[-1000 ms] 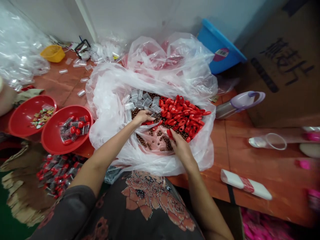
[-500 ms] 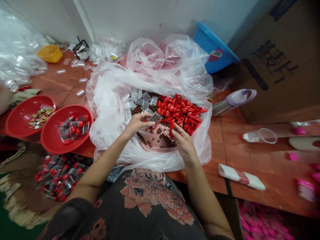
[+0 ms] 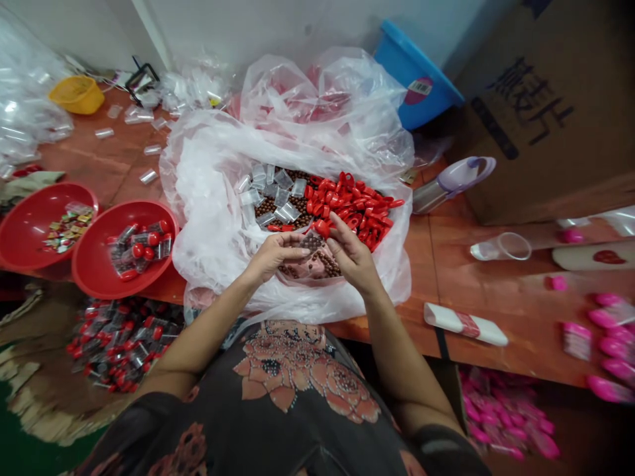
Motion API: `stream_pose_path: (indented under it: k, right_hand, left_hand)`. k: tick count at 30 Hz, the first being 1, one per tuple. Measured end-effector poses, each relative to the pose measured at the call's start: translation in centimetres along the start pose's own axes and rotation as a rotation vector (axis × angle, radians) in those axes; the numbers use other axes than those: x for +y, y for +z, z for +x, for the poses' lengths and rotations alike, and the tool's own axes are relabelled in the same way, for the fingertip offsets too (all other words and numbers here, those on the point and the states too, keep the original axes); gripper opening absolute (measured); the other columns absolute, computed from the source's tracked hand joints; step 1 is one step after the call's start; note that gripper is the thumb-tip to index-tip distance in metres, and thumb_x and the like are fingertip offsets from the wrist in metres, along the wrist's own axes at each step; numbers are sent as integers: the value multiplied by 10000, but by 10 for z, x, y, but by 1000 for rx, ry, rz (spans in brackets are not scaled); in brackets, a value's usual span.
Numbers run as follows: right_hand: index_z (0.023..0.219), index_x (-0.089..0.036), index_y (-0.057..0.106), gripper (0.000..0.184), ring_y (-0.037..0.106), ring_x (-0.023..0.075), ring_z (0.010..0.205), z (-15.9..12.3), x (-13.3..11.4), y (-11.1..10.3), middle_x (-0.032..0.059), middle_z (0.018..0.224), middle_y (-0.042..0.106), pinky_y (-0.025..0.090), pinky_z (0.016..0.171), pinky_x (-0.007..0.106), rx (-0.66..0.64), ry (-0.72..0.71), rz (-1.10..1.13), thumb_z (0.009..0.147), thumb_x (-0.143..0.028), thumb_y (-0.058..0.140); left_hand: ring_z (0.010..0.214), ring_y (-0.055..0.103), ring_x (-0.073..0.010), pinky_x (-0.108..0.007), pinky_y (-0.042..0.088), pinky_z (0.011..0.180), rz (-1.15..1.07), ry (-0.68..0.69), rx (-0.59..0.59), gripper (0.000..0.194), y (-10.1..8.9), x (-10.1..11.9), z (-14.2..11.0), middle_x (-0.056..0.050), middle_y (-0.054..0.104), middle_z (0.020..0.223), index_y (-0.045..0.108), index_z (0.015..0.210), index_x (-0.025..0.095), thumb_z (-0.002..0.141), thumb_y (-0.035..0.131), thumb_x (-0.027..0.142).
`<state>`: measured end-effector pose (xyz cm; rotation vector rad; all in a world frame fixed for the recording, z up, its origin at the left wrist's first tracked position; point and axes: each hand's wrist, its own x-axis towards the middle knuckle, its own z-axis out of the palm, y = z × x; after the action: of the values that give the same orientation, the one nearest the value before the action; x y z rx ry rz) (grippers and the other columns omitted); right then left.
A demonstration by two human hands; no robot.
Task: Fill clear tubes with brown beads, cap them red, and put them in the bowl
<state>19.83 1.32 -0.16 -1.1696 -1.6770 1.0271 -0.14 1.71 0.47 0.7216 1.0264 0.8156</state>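
Over the open plastic sack (image 3: 198,218) on the tabletop (image 3: 496,297), the head view, the only one I have, shows both hands drawn in close together. Since half a second ago, the left hand (image 3: 274,256) and the right hand (image 3: 352,254) have closed the gap between them, and the red plastic cap (image 3: 322,228) has gone from well below the small clear packet (image 3: 312,241) to just beside it. The left hand is curled narrow, pinching the packet at its outer end. The right hand is narrow too, pinching the cap. I read the cap's long axis as roughly level, pointing toward the packet, though the hand hides part of it. The packet tilts up to the right, but I cannot make out its edges clearly against the brown beads (image 3: 327,268) beneath it. Just beyond the hands, the sack holds a heap of red caps (image 3: 354,205) and loose clear packets (image 3: 270,185).
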Motion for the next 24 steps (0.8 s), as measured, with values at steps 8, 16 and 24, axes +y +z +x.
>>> stream_pose_path:
  k: [8, 16, 24]
  right_hand:
    - [1479, -324, 435, 500, 586, 217, 1230, -9, 4, -9, 49, 1345, 616, 459, 1088, 446, -19, -46, -136, 980, -328, 470]
    - [1449, -311, 476, 461, 560, 207, 1263, -12, 7, -9, 40, 1387, 594, 426, 1122, 450, 43, -4, -89, 989, -331, 448]
    - [1488, -299, 417, 513, 576, 202, 1235, -10, 11, 2, 43, 1389, 589, 458, 1091, 425, -20, 49, 6, 980, -361, 456]
  left_hand:
    - [730, 657, -105, -272, 573, 740, 38, 18, 6, 359, 1, -1, -3, -43, 709, 924, 692, 958, 127, 627, 815, 190]
    - [734, 648, -98, -244, 563, 718, 80, 86, 34, 393, -2, -7, -3, -27, 708, 921, 673, 968, 134, 615, 833, 199]
    - [682, 656, -108, -271, 572, 700, 18, 15, 53, 356, 4, -9, -5, -31, 710, 853, 673, 945, 131, 621, 810, 181]
